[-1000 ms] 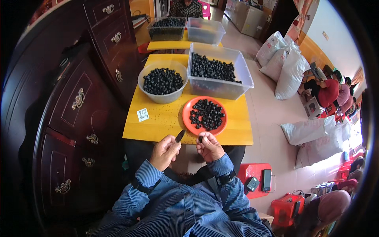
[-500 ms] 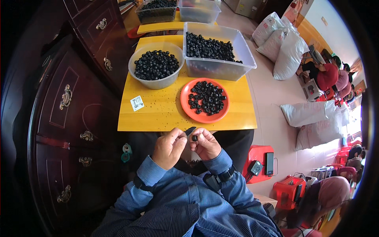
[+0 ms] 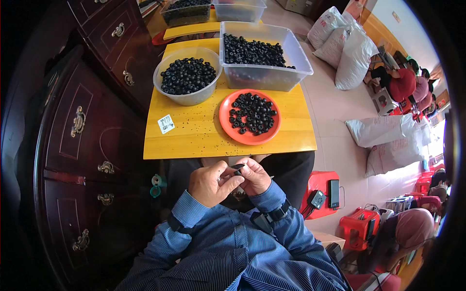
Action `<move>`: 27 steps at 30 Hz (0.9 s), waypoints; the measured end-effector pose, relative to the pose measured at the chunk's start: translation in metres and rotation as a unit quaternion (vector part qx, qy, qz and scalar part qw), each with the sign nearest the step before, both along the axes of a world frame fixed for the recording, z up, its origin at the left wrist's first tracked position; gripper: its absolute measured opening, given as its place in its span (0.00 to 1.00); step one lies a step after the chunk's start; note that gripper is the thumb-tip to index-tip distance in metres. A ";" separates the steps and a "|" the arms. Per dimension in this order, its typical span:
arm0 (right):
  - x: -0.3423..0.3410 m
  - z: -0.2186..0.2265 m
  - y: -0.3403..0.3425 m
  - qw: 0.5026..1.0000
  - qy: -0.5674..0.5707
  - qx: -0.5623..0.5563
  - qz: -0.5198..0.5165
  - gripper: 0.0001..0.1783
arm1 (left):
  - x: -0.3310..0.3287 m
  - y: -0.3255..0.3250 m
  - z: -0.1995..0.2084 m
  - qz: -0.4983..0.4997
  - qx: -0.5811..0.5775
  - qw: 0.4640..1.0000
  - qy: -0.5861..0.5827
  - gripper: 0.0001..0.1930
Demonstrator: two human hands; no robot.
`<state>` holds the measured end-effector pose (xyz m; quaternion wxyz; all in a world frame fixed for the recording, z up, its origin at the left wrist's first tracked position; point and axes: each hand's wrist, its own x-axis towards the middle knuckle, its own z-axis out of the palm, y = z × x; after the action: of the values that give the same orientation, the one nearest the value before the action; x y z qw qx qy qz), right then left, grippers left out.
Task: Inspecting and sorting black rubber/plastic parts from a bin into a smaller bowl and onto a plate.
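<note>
**Both hands close on a small dark piece**

Fingertips of the left hand (image 3: 209, 183) and right hand (image 3: 253, 175) meet, pinching a small dark piece (image 3: 238, 167) between them, its long axis running hand to hand. It sits below the table (image 3: 194, 140) edge, the orange plate (image 3: 227, 123) of black rings just beyond, nearer the right hand.

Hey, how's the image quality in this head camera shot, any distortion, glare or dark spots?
Head view: strong fisheye bend, the yellow table edges curve and a black rim frames the corners; the dark cabinet at left is underexposed; daylight washes out the far right; both hands and the orange plate look sharp.
</note>
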<state>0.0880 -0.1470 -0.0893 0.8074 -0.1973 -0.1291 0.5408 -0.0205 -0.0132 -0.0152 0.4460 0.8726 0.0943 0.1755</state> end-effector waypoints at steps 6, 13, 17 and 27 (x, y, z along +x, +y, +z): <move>-0.002 -0.002 -0.001 1.000 -0.004 -0.004 -0.010 0.10 | 0.001 -0.003 -0.005 0.008 0.020 1.000 -0.012 0.19; -0.001 -0.007 -0.001 1.000 0.012 -0.025 -0.006 0.08 | 0.001 -0.004 -0.012 0.019 0.040 0.999 -0.030 0.20; -0.004 -0.006 0.000 0.998 -0.005 -0.065 -0.015 0.07 | -0.001 -0.003 -0.017 0.030 0.070 0.997 -0.017 0.21; -0.002 -0.012 -0.002 0.993 0.026 -0.110 -0.018 0.09 | 0.002 -0.009 -0.025 0.044 0.090 0.994 0.045 0.18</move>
<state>0.0856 -0.1491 -0.1015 0.7934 -0.2729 -0.0441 0.5423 -0.0185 -0.0227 -0.0405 0.3523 0.9113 0.1370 0.1631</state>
